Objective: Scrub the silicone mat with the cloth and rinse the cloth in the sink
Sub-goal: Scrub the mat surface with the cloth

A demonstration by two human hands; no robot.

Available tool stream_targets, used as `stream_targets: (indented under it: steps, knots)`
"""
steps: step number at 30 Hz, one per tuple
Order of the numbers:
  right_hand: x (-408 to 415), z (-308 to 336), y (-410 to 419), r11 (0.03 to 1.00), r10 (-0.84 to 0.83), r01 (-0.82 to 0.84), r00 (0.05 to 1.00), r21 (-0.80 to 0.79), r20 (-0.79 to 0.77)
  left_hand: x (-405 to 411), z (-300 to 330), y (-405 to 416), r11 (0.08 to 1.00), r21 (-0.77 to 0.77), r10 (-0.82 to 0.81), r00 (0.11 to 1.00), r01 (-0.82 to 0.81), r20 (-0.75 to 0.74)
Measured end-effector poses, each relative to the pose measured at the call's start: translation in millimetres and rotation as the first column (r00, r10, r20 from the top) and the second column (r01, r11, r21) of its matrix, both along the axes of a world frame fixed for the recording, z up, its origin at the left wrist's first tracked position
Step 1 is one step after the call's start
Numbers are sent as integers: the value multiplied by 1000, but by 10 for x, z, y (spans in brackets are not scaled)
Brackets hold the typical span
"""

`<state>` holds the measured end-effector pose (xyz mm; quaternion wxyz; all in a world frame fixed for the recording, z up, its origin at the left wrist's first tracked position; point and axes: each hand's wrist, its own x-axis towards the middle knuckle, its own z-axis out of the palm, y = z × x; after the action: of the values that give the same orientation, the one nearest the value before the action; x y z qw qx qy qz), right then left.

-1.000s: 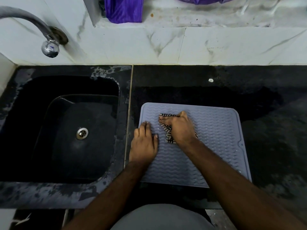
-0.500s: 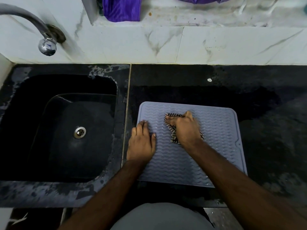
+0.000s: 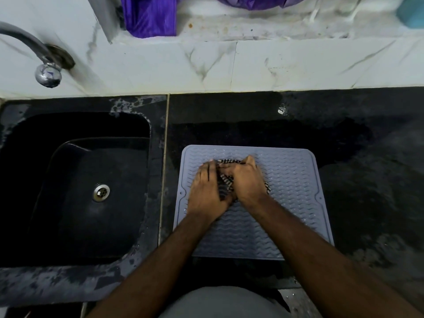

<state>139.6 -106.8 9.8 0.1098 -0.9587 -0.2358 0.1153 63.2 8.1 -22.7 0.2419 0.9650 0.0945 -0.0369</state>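
On the black stone counter (image 3: 344,138), just right of the sink (image 3: 75,187), I see the grey silicone mat (image 3: 286,203) lying flat, its wavy ribs facing up and its near edge close to the counter's front. Both of my hands are on the mat's far-left part, side by side and touching. Between and under them is the cloth (image 3: 226,182), a black-and-white checked rag bunched into a wad; it lies on the mat, with a strip showing ahead of my fingertips and a small corner poking out to the right of my right wrist. My right hand (image 3: 249,180) has its fingers curled over the wad, gripping it against the mat. My left hand (image 3: 206,189) lies on the cloth's left side with its fingers stretched forward and close together; they look pressed flat rather than curled, so I read it as resting on the cloth, not grasping it.

The sink basin is dark, with a metal drain (image 3: 101,192) at its middle. A chrome tap (image 3: 47,73) comes out of the white marble wall (image 3: 252,65) above the sink's far-left corner. On the ledge above the wall sits a purple cloth (image 3: 150,16). Wet patches show on the counter around the mat.
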Motion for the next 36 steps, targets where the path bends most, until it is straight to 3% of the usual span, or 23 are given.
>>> stream_targets:
  steps: [4, 9, 23, 26, 29, 36]
  knots:
    - [-60, 73, -44, 981, 126, -122, 992, -152, 16, -17, -44, 51, 991, 122, -39, 995, 51, -97]
    - [-99, 64, -136, 967, 127, -110, 990, -230, 61, 27, 34, 46, 986, 154, -48, 992, 66, -119]
    - [19, 30, -590, 989, 31, -18, 996, -150, 84, 159, 187, -98, 984, 181, 22, 993, 0, -117]
    - [-34, 3, -578, 989, -18, 27, 998, -142, 62, 281, 223, -241, 980, 185, -66, 997, 73, -42]
    - [-17, -9, -580, 989, -32, 39, 998, -144, 52, 371, 127, -269, 981, 31, -188, 976, 193, -113]
    - [46, -22, -651, 987, 36, -27, 998, -157, 56, 386, 45, -264, 982, 57, -171, 976, 180, -138]
